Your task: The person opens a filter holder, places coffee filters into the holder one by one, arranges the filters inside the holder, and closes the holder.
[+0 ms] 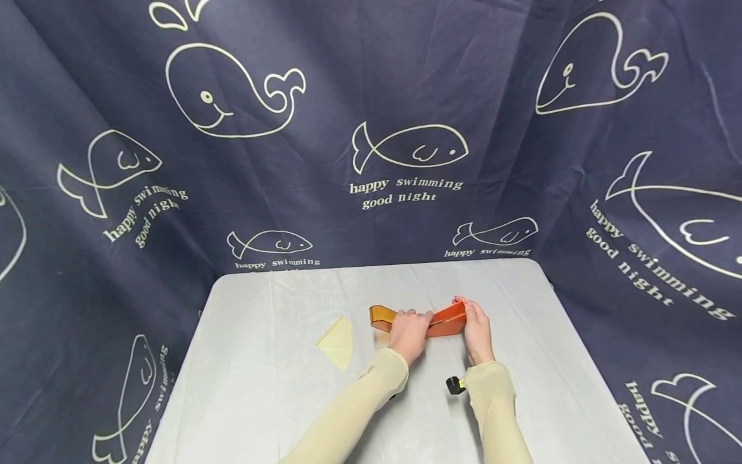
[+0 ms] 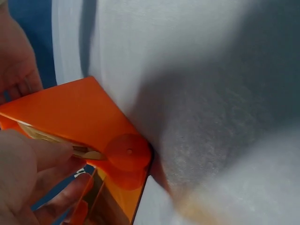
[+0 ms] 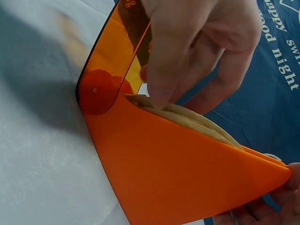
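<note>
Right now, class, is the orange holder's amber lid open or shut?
Open: the amber lid stands angled away from the orange holder, exposing tan sheets at its uncovered mouth.

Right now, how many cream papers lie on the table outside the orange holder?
1: the cream paper on the table, left of the orange holder. More could be hidden beneath it; papers inside aren't counted.

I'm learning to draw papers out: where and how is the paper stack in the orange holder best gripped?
I'd pinch the paper stack by its exposed edge, fingers coming from the open upper side: that edge sticks out past the rim, while the orange holder covers the rest.
</note>
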The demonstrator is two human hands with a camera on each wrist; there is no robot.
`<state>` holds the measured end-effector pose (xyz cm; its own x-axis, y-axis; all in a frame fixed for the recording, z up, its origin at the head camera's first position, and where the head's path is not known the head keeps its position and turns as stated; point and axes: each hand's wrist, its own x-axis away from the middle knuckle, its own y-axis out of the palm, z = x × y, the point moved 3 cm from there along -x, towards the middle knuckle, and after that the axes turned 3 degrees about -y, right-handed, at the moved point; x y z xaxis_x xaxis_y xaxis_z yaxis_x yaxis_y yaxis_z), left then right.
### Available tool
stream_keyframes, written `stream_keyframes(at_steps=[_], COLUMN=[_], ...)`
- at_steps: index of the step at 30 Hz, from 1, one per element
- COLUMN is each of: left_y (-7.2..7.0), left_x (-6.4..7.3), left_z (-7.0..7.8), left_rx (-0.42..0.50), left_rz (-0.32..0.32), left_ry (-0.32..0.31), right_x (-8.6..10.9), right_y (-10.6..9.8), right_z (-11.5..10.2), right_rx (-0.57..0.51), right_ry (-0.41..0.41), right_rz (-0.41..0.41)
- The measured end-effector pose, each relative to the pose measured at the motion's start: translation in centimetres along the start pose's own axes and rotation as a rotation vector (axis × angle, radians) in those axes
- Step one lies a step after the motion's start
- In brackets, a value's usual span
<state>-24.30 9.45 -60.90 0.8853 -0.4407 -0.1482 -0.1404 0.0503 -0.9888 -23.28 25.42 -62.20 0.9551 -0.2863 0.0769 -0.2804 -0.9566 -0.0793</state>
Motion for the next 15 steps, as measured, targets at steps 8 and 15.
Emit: stream_keyframes(at_steps=[8,15], left_y=[-2.9,-6.3], left_x=[0.5,2.1], left_z=[-1.5,-5.5], left_rx=[0.177,0.306], left_rz=[0.179,0.413], left_ry=[-0.005,-0.010], right_x=[-0.2,0.1], right_y=[0.0,-0.1], right_z=[-0.3,-0.1], right_rx=[-0.007,0.020], right_ry=[-0.005,0.006], right_rz=[0.007,0.009])
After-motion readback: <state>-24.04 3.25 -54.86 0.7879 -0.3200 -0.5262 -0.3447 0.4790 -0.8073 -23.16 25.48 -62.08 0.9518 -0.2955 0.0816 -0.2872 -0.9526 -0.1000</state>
